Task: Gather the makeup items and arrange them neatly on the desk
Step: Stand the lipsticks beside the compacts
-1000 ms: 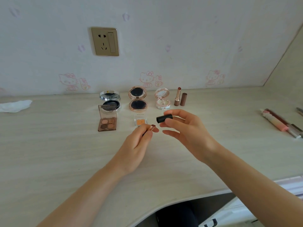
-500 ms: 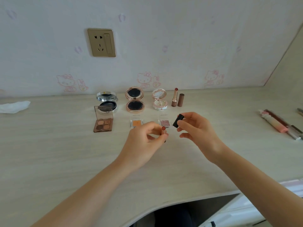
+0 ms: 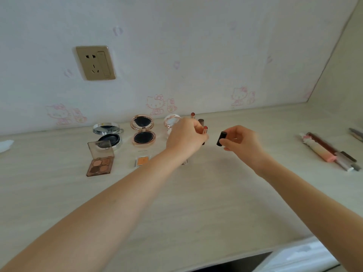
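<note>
My left hand (image 3: pixel 184 138) grips an uncapped red lipstick (image 3: pixel 205 130) upright just above the desk (image 3: pixel 176 203), close to the back row. My right hand (image 3: pixel 238 140) pinches its black cap (image 3: pixel 221 138) a little to the right. Behind the left hand stand another open lipstick (image 3: pixel 192 115) and its brown cap (image 3: pixel 200 121). Along the back lie a silver compact (image 3: pixel 108 134), a rose-gold compact (image 3: pixel 143 131) and a pink compact (image 3: pixel 171 120), partly hidden. In front are a brown eyeshadow quad (image 3: pixel 100 160) and a small orange pan (image 3: pixel 142 160).
Several tubes and pencils (image 3: pixel 326 152) lie at the desk's right end. A white tissue (image 3: pixel 5 145) sits at the far left. A wall socket (image 3: pixel 95 62) is above the compacts. The desk's front edge curves near the bottom right.
Both hands have moved away from me toward the back row, the left carrying the lipstick up beside the standing lipstick, the right following with the cap.
</note>
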The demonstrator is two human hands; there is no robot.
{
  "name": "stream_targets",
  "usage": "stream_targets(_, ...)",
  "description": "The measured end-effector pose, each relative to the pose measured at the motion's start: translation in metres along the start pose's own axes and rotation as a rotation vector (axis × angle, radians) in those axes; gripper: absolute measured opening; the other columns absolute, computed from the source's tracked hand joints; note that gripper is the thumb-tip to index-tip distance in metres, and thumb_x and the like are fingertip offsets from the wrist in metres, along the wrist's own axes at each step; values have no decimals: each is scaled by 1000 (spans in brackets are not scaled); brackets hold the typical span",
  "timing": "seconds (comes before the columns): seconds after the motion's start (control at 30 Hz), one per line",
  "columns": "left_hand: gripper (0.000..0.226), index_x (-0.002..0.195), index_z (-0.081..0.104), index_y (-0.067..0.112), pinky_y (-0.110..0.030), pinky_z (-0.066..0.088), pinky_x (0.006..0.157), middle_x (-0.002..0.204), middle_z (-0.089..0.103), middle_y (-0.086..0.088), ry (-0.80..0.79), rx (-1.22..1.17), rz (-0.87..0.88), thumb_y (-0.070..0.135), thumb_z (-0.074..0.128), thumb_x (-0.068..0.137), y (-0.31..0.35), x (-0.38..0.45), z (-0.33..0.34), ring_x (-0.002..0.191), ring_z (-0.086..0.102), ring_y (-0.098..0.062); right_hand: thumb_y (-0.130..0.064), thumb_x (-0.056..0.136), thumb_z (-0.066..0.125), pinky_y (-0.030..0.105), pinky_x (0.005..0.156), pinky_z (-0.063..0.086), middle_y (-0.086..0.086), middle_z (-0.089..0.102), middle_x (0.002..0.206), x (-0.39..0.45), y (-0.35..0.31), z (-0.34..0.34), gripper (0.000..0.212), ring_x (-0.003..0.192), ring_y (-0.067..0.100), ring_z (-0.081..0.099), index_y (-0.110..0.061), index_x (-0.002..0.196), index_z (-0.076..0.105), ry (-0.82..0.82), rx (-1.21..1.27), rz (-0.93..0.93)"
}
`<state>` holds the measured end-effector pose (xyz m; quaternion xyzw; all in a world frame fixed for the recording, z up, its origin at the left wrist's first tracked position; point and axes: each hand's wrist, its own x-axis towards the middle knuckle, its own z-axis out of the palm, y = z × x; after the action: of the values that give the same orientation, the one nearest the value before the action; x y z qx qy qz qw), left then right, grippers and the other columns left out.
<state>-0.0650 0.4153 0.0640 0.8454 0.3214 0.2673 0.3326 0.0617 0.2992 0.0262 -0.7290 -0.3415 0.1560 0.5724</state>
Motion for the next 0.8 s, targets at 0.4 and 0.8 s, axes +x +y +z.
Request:
stream_targets(0.4, 15, 77, 71, 20, -31, 50, 66, 75, 54, 4, 53, 440, -60, 34, 72, 78, -17, 36, 16, 81, 62, -21, -16, 80, 68, 27, 79, 50, -10, 66, 88, 45, 17, 33, 13, 91, 10, 61, -24, 86, 61, -55, -300, -130)
stream_targets(0.8, 20, 88, 67, 19, -36, 52, 75, 88, 66, 0, 36, 507, -67, 35, 72, 77, -24, 46, 30, 85, 64, -24, -15, 79, 64, 30, 77, 52, -4, 69, 89, 57, 26, 43, 16, 87, 14, 62, -17, 94, 65, -66, -358, -136)
